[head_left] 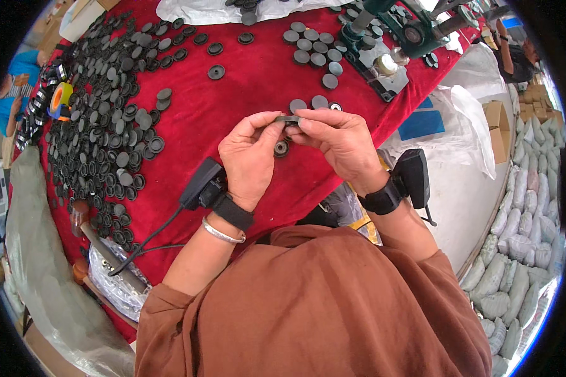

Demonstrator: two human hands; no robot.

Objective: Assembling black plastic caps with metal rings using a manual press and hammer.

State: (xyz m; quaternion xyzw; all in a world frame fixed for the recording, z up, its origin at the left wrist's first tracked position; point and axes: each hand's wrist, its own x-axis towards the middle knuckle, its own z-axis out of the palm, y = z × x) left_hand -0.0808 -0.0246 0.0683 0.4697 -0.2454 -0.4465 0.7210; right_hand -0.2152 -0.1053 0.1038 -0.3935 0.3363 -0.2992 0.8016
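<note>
Between my two hands, above the red cloth [201, 94], is a small dark round cap [287, 119] seen nearly edge-on. Thumb and fingers of my left hand [251, 151] pinch its left side. My right hand [343, 141] pinches the right side the same way. Just below my fingertips lies a dark round cap with a ringed centre [281, 148]. Beyond them sit two flat grey discs, one of them a grey disc [319, 102] near my right fingers, beside a part with a pale ring [336, 107].
A big heap of black caps [116, 113] covers the table's left side. Several grey discs [314, 47] lie in the middle back. A green hand press [383, 50] stands at the back right. Yellow tape [61, 95] rests by the left edge. Stacked sacks [519, 245] line the right.
</note>
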